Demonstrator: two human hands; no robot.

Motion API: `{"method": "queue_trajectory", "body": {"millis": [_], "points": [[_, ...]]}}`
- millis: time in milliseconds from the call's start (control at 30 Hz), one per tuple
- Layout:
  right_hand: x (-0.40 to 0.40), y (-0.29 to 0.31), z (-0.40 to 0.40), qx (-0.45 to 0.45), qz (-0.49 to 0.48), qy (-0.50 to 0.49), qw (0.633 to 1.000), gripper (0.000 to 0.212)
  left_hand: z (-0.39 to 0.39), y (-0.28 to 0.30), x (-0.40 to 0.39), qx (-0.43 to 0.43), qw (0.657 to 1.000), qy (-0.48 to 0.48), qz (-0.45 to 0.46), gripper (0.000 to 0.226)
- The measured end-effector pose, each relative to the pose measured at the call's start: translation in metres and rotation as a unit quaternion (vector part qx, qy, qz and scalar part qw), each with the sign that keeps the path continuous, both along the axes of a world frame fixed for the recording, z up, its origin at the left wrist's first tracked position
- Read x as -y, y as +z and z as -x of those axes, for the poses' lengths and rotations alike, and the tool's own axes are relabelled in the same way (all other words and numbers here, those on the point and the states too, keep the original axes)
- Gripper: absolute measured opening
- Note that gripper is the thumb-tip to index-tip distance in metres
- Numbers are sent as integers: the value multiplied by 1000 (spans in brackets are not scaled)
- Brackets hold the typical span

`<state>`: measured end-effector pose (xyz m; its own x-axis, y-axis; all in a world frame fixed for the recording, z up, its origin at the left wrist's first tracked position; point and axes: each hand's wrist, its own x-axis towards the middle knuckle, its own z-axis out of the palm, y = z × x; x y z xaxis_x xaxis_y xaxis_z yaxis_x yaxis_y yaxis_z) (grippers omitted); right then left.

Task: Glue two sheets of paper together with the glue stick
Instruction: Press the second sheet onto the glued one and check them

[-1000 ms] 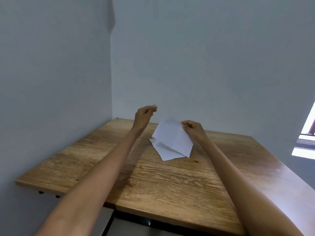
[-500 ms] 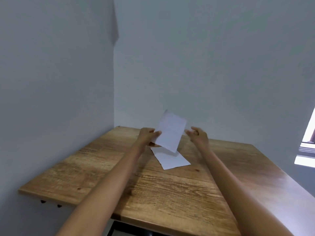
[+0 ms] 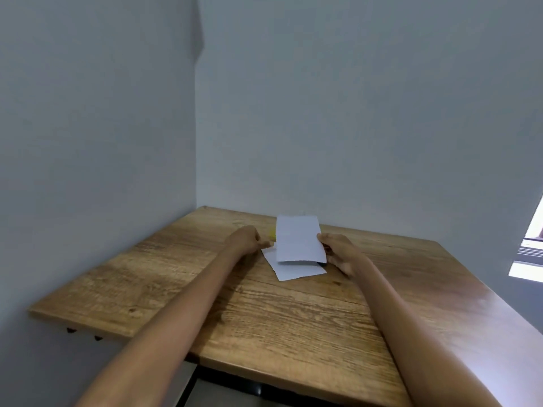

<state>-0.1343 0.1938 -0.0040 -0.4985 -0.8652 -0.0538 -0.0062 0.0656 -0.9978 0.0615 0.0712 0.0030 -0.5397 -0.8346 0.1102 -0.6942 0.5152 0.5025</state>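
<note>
A wooden table (image 3: 293,324) stands in a corner between two grey walls (image 3: 352,113). Both of the person's bare forearms reach across it toward the far edge.

Lower sheet of paper (image 3: 296,271): white, lying flat on the table near the far edge, roughly midway along it, with its near corner pointing toward the front edge.

Upper sheet of paper (image 3: 298,242): white, raised off the table and tilted up, its far edge higher than its near edge. It covers the far part of the lower sheet; whether the two touch cannot be told.

Right hand (image 3: 340,254): at the right edge of the upper sheet, thumb on the paper's face and fingers curled behind it, pinching the sheet and holding it up. A small dark object shows just under this hand at the sheet's lower right corner; it cannot be identified.

Left hand (image 3: 246,239): on the table at the left of both sheets, fingers curled, fingertips at the left edge of the papers. Whether it grips a sheet or only touches it cannot be told.

A small yellow item (image 3: 273,235) shows between the left hand and the upper sheet, mostly hidden. It may be the glue stick, but this cannot be confirmed.

A bright window (image 3: 530,254) sits at the right edge of the view.
</note>
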Motion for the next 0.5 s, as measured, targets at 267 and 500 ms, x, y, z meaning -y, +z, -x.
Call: {"method": "queue_trajectory", "body": {"millis": [267, 500], "points": [[-4, 4, 5, 42, -28, 15, 999, 23, 13, 12, 5, 10, 996, 18, -91, 37], [-2, 11, 0, -99, -131, -44, 985, 11, 10, 5, 10, -181, 972, 32, -145, 12]]}}
